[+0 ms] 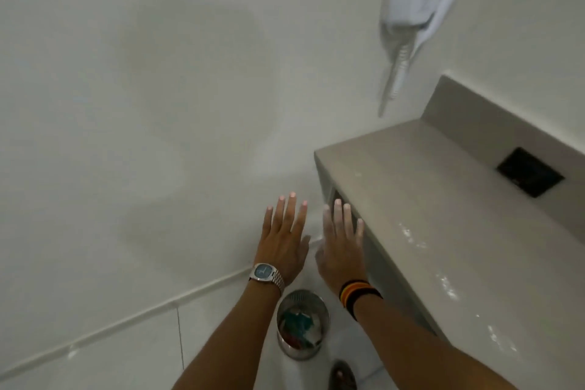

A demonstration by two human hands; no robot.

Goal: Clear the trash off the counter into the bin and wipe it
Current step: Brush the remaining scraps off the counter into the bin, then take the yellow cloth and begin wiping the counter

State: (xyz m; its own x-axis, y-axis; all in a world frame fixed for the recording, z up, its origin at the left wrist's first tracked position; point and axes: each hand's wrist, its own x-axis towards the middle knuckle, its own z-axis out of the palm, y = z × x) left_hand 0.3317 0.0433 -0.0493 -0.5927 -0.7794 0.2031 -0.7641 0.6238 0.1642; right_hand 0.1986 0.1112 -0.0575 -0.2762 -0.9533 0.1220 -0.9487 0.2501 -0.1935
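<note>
My left hand point(285, 241) and my right hand point(340, 247) hang side by side in the air, palms down, fingers spread, holding nothing. Directly below them on the floor stands a small round metal bin point(286, 342) with crumpled teal, white and red trash inside. The beige counter point(427, 199) runs off to the right, its left end close to my right hand. Wet streaks glisten along the counter's front edge. No loose trash shows on the counter.
A white wall-mounted hair dryer point(421, 3) hangs above the counter's left end. A dark square plate point(530, 171) sits in the counter's back ledge. A pale wall fills the left. My sandalled foot point(342, 377) stands on the tiled floor by the bin.
</note>
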